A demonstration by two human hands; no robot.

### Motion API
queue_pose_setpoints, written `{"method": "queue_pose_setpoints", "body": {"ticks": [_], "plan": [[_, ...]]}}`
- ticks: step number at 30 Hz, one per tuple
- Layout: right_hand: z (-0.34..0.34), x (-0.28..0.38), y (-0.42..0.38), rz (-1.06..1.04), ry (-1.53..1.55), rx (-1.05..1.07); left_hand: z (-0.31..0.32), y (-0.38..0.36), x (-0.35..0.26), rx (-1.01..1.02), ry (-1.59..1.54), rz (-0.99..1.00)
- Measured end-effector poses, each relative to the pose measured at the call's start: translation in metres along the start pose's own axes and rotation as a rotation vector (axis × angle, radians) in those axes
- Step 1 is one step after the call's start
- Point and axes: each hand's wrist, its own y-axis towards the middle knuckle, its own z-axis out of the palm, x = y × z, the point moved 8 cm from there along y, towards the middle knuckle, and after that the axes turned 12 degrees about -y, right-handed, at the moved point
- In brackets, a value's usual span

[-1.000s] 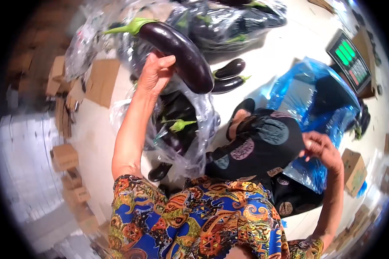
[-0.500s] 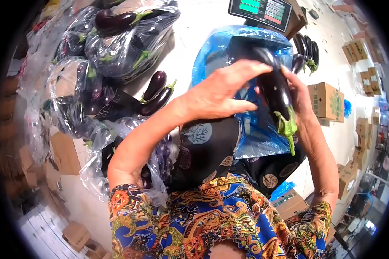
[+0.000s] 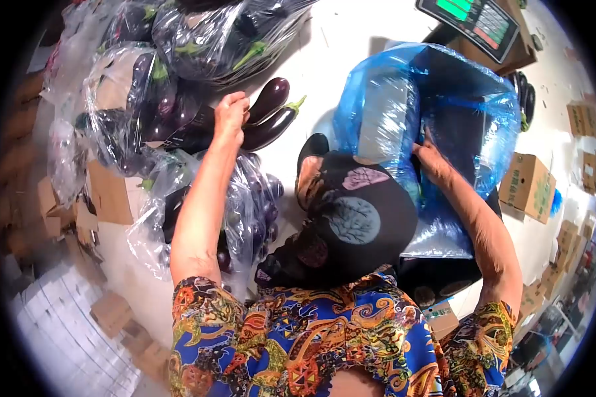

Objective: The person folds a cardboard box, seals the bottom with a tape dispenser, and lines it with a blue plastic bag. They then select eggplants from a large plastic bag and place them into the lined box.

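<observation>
Reaching with our left hand point(image 3: 230, 114) onto two loose eggplants point(image 3: 269, 116) on the floor — grip curled, contact unclear; right hand point(image 3: 429, 155) pinches the blue bag point(image 3: 404, 106). Eggplants likely firm, glossy-slick — grasp mid-body.

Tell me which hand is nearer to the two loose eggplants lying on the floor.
Left. The left hand is right at the two loose eggplants, reaching onto their near ends. The right hand is well off to the side, at the blue plastic bag.
</observation>
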Motion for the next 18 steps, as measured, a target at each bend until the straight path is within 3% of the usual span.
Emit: {"method": "queue_pose_setpoints", "body": {"ticks": [3,5,7,8,9,12,13,14,16,17,18], "plan": [[-0.001,-0.010,-0.005,-0.025,-0.242,0.031,-0.013,0.013,-0.004,0.013,0.196,0.037],[-0.001,-0.064,0.010,-0.147,0.373,0.218,-0.004,0.015,0.009,0.173,0.284,0.038],[0.001,-0.082,0.007,0.110,0.301,0.114,0.021,-0.011,0.001,0.316,0.520,0.173],[0.008,-0.049,-0.010,0.094,0.163,0.076,0.027,-0.015,0.013,0.340,0.650,0.183],[0.016,-0.029,-0.024,0.079,0.028,0.032,0.036,-0.023,0.018,0.332,0.859,0.323],[0.037,-0.049,-0.015,0.091,0.328,-0.030,0.053,-0.028,0.059,0.335,1.333,0.297],[0.033,-0.065,-0.016,0.066,0.266,-0.025,0.051,-0.028,0.075,0.301,1.380,0.360],[0.019,-0.087,-0.006,-0.052,-0.008,0.021,0.049,-0.016,0.096,0.251,1.431,0.422],[-0.018,-0.133,0.008,-0.563,-1.141,-0.071,0.053,-0.004,0.113,0.150,1.470,0.452],[-0.027,-0.157,0.013,-0.835,-1.510,-0.114,0.054,-0.006,0.114,0.117,1.439,0.482],[-0.023,-0.134,0.013,-0.664,-1.265,-0.079,0.055,-0.015,0.111,0.176,1.324,0.471]]}}
